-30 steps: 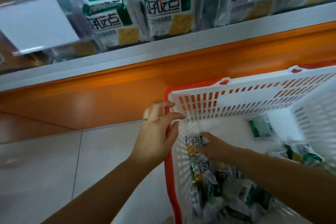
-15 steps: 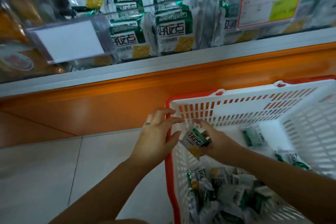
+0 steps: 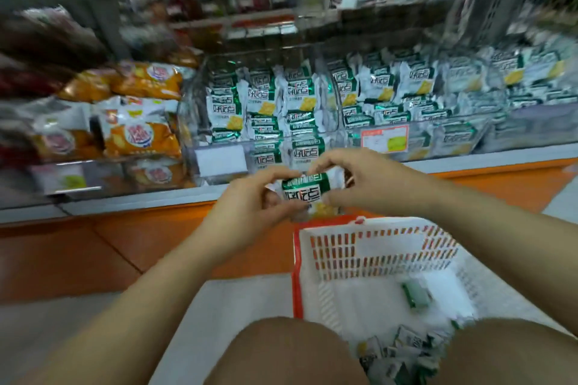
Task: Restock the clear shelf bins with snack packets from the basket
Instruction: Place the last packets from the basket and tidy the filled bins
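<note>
A green and white packet point(image 3: 306, 191) is pinched between both hands, its printed face towards the camera. The left grip point(image 3: 250, 198) grasps its left edge with curled fingers and thumb. The right grip point(image 3: 370, 180) grasps the right side, fingers hooked over the top corner and thumb against the lower edge. The packet lies between the two grips, with most of its front bare. It hangs in the air above the far rim of the basket point(image 3: 375, 248) and just in front of the near wall of a clear bin point(image 3: 191, 116), not yet inside it. That bin holds rows of like packets point(image 3: 266, 103) and bears a white label point(image 3: 220, 161). To its right, more green packets fill a second bin with a red-edged tag point(image 3: 384, 138). To the left lie orange bags point(image 3: 140, 134), blurred. The white, red-rimmed basket stands on the floor point(image 3: 234, 306), near and to the right. One packet point(image 3: 416, 294) lies alone on its bottom, and a heap point(image 3: 403, 350) sits at the near end between the person's knees.
</note>
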Action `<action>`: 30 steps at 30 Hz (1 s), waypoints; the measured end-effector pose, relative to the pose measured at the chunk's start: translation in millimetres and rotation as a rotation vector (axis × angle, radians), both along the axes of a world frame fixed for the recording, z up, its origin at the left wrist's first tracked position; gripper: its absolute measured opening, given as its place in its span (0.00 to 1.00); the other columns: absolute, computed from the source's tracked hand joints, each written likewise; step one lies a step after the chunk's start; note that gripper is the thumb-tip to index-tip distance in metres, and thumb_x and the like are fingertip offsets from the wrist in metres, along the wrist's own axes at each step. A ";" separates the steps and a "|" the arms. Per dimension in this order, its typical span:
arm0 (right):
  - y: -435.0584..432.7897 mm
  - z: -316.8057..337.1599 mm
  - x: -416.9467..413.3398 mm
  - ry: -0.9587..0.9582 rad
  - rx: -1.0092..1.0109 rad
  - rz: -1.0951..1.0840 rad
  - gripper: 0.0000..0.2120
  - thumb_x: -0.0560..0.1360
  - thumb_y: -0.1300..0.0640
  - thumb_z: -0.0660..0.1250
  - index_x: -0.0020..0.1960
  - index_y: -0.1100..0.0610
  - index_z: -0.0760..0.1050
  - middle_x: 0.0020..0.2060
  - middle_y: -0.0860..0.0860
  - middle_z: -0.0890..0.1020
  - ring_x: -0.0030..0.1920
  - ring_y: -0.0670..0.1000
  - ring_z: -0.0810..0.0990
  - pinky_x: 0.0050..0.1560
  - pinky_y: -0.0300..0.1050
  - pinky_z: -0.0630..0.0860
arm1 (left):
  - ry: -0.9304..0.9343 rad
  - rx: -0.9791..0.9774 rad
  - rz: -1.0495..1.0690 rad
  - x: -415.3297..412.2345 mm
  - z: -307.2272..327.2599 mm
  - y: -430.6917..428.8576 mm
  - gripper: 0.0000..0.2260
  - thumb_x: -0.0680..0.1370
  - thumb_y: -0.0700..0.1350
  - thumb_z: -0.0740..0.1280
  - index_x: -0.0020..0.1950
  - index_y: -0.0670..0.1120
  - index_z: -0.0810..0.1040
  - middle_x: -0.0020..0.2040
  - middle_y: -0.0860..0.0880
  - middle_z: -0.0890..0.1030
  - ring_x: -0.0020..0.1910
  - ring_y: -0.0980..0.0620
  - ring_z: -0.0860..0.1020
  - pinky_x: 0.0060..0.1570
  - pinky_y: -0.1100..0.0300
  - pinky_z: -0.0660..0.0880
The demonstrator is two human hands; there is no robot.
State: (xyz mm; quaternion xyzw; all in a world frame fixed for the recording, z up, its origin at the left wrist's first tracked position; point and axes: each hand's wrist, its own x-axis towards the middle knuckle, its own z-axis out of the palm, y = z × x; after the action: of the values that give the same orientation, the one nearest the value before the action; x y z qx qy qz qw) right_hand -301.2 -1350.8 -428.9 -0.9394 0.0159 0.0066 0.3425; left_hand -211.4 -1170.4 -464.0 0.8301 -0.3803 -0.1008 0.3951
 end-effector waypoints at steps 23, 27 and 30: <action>-30.3 -21.7 69.6 -0.409 -0.215 -0.384 0.26 0.78 0.53 0.62 0.75 0.52 0.60 0.76 0.44 0.53 0.64 0.49 0.71 0.62 0.41 0.69 | -0.387 0.255 0.283 158.0 44.8 -75.4 0.15 0.79 0.45 0.66 0.66 0.49 0.72 0.48 0.46 0.78 0.40 0.50 0.75 0.38 0.56 0.71; -34.1 -32.3 75.1 -0.490 -0.215 -0.387 0.22 0.75 0.56 0.67 0.69 0.53 0.71 0.74 0.47 0.62 0.67 0.52 0.69 0.64 0.49 0.70 | -0.510 0.477 0.363 178.7 36.5 -84.8 0.16 0.80 0.50 0.64 0.68 0.53 0.72 0.64 0.46 0.74 0.60 0.44 0.73 0.57 0.49 0.72; -36.1 -38.6 77.5 -0.516 -0.218 -0.408 0.21 0.70 0.60 0.72 0.62 0.55 0.77 0.70 0.52 0.70 0.59 0.57 0.77 0.54 0.54 0.77 | -0.631 0.629 0.414 180.0 35.6 -88.1 0.17 0.81 0.52 0.62 0.69 0.55 0.71 0.67 0.47 0.68 0.67 0.43 0.65 0.64 0.47 0.63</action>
State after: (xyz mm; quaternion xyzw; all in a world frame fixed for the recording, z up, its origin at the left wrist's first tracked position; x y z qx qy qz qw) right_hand -223.7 -1386.9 -467.5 -0.9186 0.1166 -0.3017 0.2270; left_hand -31.5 -1258.5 -428.5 0.9575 -0.2595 0.1261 0.0026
